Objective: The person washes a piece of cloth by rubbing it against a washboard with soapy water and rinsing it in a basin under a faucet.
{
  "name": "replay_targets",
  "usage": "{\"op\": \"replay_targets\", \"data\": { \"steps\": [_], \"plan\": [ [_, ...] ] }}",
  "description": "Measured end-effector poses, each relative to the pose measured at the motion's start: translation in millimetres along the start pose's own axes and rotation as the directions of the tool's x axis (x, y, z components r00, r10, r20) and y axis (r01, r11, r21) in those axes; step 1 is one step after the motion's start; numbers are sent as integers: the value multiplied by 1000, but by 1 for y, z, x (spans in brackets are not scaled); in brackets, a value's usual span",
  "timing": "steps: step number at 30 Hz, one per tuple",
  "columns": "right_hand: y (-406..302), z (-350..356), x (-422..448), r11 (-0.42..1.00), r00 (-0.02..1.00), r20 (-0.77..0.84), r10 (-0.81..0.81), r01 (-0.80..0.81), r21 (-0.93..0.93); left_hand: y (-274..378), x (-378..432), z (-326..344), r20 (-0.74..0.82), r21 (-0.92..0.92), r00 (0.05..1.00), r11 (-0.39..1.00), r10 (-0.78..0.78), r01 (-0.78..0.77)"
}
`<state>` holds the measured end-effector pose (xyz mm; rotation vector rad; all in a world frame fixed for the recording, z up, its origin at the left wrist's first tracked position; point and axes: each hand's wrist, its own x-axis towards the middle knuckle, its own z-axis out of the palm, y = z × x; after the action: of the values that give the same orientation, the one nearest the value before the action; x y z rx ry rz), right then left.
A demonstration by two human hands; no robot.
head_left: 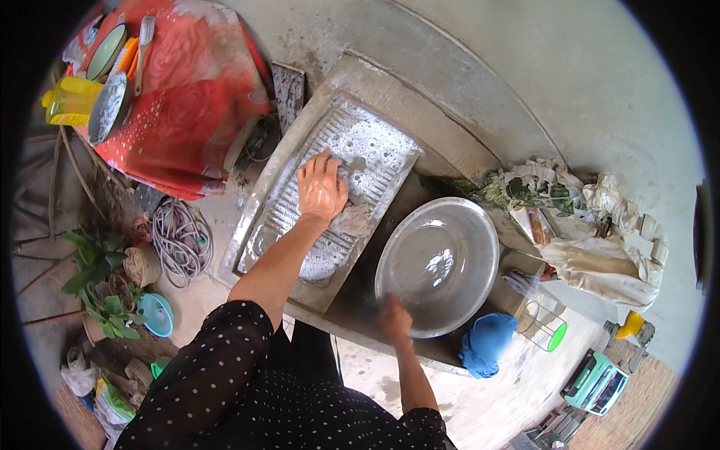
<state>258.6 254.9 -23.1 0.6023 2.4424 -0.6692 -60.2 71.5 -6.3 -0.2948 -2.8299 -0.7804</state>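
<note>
My left hand point(322, 187) is wet and lies over the ribbed concrete washboard point(368, 171), its fingers slightly apart among white suds. A crumpled, wet beige cloth point(355, 220) sits on the ribs beside its wrist and heel. My right hand point(395, 319) is motion-blurred at the lower left rim of a large round metal basin point(436, 270); whether its fingers grip anything cannot be seen. Shallow water or a wet sheen glints in the basin, which stands in the sink section right of the washboard. A blue cloth bundle point(488, 344) sits by the basin's lower right.
At upper left, a red patterned cloth point(185, 107) carries a yellow bottle point(73, 101), a sudsy bowl point(108, 108) and brushes. Below are a coiled hose point(181, 239), potted plants and a light-blue bowl point(157, 315). Rags point(602, 270) and a wire rack point(540, 326) lie at right.
</note>
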Motion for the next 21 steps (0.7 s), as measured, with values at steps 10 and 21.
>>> {"op": "replay_targets", "data": {
  "steps": [10, 21],
  "plan": [
    [-8, -303, -76, 749, 72, -913, 402, 547, 373, -5, 0, 2, -51, 2, 998, 1000, 31, -31],
    [-71, -412, -106, 884, -115, -984, 138, 463, 70, 1, -4, 4, -36, -4, 998, 999, 45, -46]
  ]
}}
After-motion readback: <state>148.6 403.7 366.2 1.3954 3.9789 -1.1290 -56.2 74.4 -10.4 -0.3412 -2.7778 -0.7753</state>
